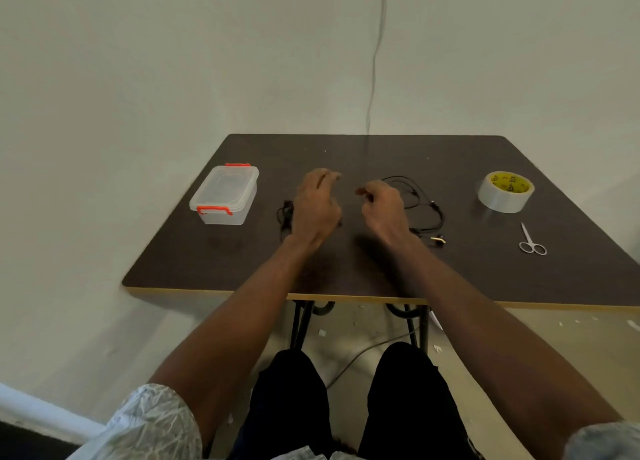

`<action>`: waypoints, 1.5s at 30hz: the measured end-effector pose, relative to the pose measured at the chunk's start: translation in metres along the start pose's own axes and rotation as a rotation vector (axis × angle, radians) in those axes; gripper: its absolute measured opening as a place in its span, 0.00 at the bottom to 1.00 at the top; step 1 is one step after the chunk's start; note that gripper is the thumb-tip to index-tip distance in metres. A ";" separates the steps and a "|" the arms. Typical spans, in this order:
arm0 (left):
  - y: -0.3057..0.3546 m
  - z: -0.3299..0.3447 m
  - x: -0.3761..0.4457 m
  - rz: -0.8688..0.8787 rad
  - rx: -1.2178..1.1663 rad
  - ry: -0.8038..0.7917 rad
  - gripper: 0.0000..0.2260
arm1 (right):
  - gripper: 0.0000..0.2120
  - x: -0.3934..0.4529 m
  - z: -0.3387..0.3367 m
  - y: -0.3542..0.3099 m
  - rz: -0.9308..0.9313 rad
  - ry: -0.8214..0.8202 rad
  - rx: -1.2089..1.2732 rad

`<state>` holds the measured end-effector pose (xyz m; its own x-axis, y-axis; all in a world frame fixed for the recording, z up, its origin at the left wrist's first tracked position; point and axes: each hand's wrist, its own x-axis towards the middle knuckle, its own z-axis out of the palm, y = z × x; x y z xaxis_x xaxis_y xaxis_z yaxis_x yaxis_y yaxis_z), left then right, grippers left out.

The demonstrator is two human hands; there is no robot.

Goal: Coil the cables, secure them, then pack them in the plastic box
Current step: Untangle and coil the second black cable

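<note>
Lidded plastic box (225, 193) far left on surface (214, 262), small coiled cable (284, 216) beside L hand (317, 205), fingers loose, empty, R hand (382, 205) curled, grip unclear, loose cable (424, 203) just right, tape roll (505, 191), scissors (531, 241) far right.

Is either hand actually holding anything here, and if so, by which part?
It cannot be told: both the left hand and right hand are blurred, fingers curled over the table, with no cable visibly gripped.
</note>
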<state>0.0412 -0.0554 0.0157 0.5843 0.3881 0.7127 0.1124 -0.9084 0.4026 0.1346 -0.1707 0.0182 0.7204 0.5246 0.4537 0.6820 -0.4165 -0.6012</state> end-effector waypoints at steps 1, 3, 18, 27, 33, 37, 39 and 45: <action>0.015 0.009 0.004 -0.021 -0.047 -0.020 0.19 | 0.15 0.002 -0.010 0.008 0.013 0.020 -0.010; 0.038 0.023 0.008 -0.117 -0.122 -0.107 0.15 | 0.15 0.007 -0.033 0.027 0.068 0.049 -0.025; 0.088 0.061 -0.008 -0.793 -0.132 -0.584 0.15 | 0.09 -0.044 -0.102 0.094 0.249 -0.143 -0.011; 0.087 0.058 -0.008 -0.783 -0.079 -0.531 0.11 | 0.08 -0.038 -0.093 0.084 0.296 -0.262 -0.134; 0.086 0.053 -0.001 -0.772 -0.056 -0.467 0.23 | 0.04 -0.032 -0.093 0.078 0.316 -0.509 -0.260; 0.085 0.053 0.000 -0.758 -0.014 -0.496 0.15 | 0.04 -0.028 -0.101 0.076 0.406 -0.650 -0.274; 0.083 0.054 -0.002 -0.743 -0.028 -0.461 0.14 | 0.06 -0.023 -0.102 0.082 0.429 -0.447 -0.305; 0.086 0.061 -0.004 -0.474 -0.162 -0.251 0.15 | 0.18 0.004 -0.091 0.110 0.520 -0.038 -0.269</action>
<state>0.0979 -0.1440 0.0122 0.6759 0.6811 0.2815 0.2958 -0.6005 0.7429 0.2238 -0.2817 0.0136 0.9673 0.2253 0.1165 0.2518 -0.7974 -0.5484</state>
